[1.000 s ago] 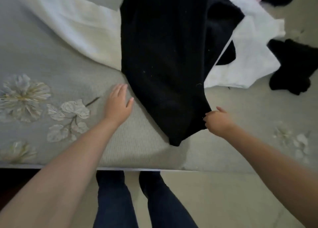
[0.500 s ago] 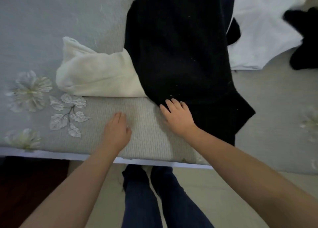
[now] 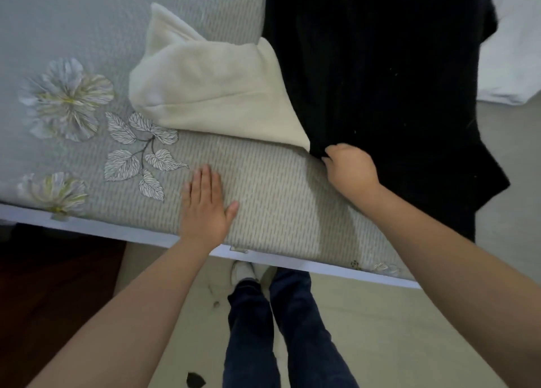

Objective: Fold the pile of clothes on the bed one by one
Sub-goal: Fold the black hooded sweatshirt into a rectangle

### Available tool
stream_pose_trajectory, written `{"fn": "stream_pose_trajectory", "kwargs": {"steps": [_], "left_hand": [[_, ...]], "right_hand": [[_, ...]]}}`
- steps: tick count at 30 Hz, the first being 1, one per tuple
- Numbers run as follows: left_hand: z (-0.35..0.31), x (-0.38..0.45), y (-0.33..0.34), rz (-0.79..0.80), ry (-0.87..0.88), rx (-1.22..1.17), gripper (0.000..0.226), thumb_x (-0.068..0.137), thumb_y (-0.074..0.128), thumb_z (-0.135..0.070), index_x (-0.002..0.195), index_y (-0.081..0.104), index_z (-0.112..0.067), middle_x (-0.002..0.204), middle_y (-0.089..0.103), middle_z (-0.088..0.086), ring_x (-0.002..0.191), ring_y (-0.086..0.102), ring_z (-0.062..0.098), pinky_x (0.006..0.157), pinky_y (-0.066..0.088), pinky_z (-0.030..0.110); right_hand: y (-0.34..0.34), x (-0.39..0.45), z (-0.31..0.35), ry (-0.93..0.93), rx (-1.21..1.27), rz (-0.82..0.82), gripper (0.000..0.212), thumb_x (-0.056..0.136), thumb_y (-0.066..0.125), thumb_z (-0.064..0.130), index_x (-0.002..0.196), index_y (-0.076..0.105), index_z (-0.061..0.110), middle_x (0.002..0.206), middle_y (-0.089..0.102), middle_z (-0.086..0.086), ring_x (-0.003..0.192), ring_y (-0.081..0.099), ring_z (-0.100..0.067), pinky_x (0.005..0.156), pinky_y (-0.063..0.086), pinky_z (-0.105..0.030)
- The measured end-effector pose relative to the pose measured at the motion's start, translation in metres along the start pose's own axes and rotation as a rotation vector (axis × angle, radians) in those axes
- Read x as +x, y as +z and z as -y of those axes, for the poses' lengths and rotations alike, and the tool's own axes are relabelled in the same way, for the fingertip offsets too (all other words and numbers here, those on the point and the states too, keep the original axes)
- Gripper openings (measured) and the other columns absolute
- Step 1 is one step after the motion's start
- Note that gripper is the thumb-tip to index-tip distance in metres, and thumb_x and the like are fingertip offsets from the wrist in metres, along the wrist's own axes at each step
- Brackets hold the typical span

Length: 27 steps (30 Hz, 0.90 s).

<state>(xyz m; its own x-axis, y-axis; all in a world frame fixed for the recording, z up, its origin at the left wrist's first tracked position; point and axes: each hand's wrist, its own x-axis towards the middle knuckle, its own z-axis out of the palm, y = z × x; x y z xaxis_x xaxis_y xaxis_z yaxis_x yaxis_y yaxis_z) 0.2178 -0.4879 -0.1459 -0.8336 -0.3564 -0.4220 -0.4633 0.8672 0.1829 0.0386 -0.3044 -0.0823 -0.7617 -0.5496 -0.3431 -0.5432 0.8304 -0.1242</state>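
Black garment point(image 3: 380, 74), a dark, matte, faintly ribbed cloth flecked with pale lint, lies spread in a long broad panel over the right part of the bed point(image 3: 263, 194), running from the far edge of the view down toward the bed's near edge, where a pointed flap juts out to the right. Its lower left corner is bunched in the right hand point(image 3: 348, 168), whose fingers are curled round the fabric just where the dark cloth meets the cream one. The left hand point(image 3: 206, 204) lies flat on the bedcover near the near edge, fingers straight and together, thumb spread to the right, holding nothing.

Tucked partly under the black garment's left side is a cream garment point(image 3: 210, 95), soft and thick-looking, folded into a rough wedge with a rounded, puffy left end and a sharp point at its lower right, close to the right hand. At the right edge of the view a white garment point(image 3: 509, 54) lies smooth and flat, its left side covered by the black cloth.

The bedcover is grey-green with a fine woven zigzag texture; printed pale flowers point(image 3: 66, 98) and outlined leaves point(image 3: 140, 150) sit toward its left side. A thin white border runs along the near edge. Below it stand the person's legs in dark blue trousers point(image 3: 278, 329) on a pale floor point(image 3: 395, 329).
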Motion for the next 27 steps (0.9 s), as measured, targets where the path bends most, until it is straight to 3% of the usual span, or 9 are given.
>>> {"fn": "stream_pose_trajectory", "kwargs": {"steps": [4,6,8,11,14,19,21,24,27], "left_hand": [[-0.013,0.000,-0.036,-0.053,0.014,-0.273,0.082,0.090,0.044,-0.045,0.144,0.002,-0.002,0.153,0.003,0.020,0.141,0.008,0.031,0.112,0.009,0.043],[-0.026,-0.002,-0.059,-0.162,0.039,-0.368,0.077,0.086,0.058,-0.034,0.145,0.014,-0.009,0.148,0.014,0.027,0.132,0.027,0.040,0.102,0.031,0.050],[-0.037,-0.003,-0.076,-0.200,0.055,-0.383,0.060,0.087,0.059,-0.022,0.140,0.033,-0.016,0.140,0.029,0.027,0.120,0.040,0.040,0.091,0.040,0.047],[-0.053,-0.003,-0.096,-0.160,0.085,-0.431,0.032,0.091,0.050,-0.012,0.122,0.057,-0.008,0.117,0.049,0.023,0.103,0.050,0.039,0.080,0.040,0.039],[-0.082,0.001,-0.139,-0.266,0.226,-0.482,0.024,0.090,0.045,-0.004,0.105,0.060,0.005,0.110,0.052,0.027,0.099,0.051,0.038,0.079,0.039,0.038],[-0.181,0.027,-0.243,-0.355,0.601,-0.450,0.023,0.092,0.044,-0.009,0.108,0.059,0.000,0.112,0.054,0.020,0.105,0.050,0.031,0.081,0.033,0.029],[-0.242,0.024,-0.269,-0.308,0.810,-0.434,0.025,0.091,0.045,-0.007,0.112,0.058,-0.001,0.118,0.055,0.016,0.112,0.049,0.027,0.087,0.033,0.026],[-0.327,0.002,-0.283,-0.197,1.048,-0.444,0.036,0.091,0.045,-0.006,0.127,0.049,-0.005,0.136,0.047,0.014,0.126,0.042,0.026,0.098,0.028,0.021],[-0.372,-0.013,-0.274,-0.047,1.140,-0.394,0.055,0.091,0.048,-0.009,0.142,0.027,-0.010,0.147,0.032,0.007,0.132,0.033,0.021,0.095,0.018,0.007]], "right_hand": [[-0.034,-0.055,0.001,-0.046,0.084,0.132,0.028,0.096,0.044,0.019,0.105,0.061,-0.001,0.101,0.063,-0.017,0.094,0.058,-0.029,0.077,0.040,-0.032],[-0.060,-0.083,-0.005,-0.035,0.205,0.179,0.024,0.093,0.050,0.016,0.101,0.064,-0.002,0.092,0.064,-0.016,0.087,0.059,-0.029,0.071,0.038,-0.028],[-0.086,-0.108,-0.012,-0.006,0.330,0.217,0.019,0.090,0.055,0.012,0.093,0.067,-0.002,0.081,0.064,-0.015,0.078,0.059,-0.029,0.065,0.038,-0.026],[-0.115,-0.131,-0.027,0.053,0.405,0.278,0.018,0.089,0.056,0.012,0.084,0.066,-0.003,0.072,0.061,-0.015,0.068,0.055,-0.026,0.064,0.040,-0.029],[-0.136,-0.148,-0.046,0.138,0.556,0.241,0.018,0.089,0.056,0.009,0.072,0.061,0.007,0.063,0.052,-0.005,0.061,0.048,-0.017,0.059,0.037,-0.026],[-0.158,-0.203,-0.082,0.288,1.030,0.215,0.023,0.088,0.053,0.001,0.067,0.059,0.007,0.058,0.054,0.003,0.056,0.052,-0.009,0.057,0.041,-0.017],[-0.156,-0.231,-0.102,0.364,1.246,0.183,0.014,0.088,0.048,-0.002,0.077,0.058,-0.001,0.065,0.057,-0.003,0.061,0.055,-0.012,0.061,0.044,-0.020],[-0.140,-0.262,-0.132,0.560,1.518,-0.019,0.015,0.090,0.042,0.000,0.088,0.056,-0.002,0.073,0.059,-0.009,0.066,0.057,-0.018,0.065,0.041,-0.026],[-0.119,-0.272,-0.151,0.782,1.791,-0.340,0.021,0.094,0.038,0.004,0.088,0.058,0.003,0.069,0.069,-0.001,0.066,0.066,-0.012,0.063,0.051,-0.025]]}}
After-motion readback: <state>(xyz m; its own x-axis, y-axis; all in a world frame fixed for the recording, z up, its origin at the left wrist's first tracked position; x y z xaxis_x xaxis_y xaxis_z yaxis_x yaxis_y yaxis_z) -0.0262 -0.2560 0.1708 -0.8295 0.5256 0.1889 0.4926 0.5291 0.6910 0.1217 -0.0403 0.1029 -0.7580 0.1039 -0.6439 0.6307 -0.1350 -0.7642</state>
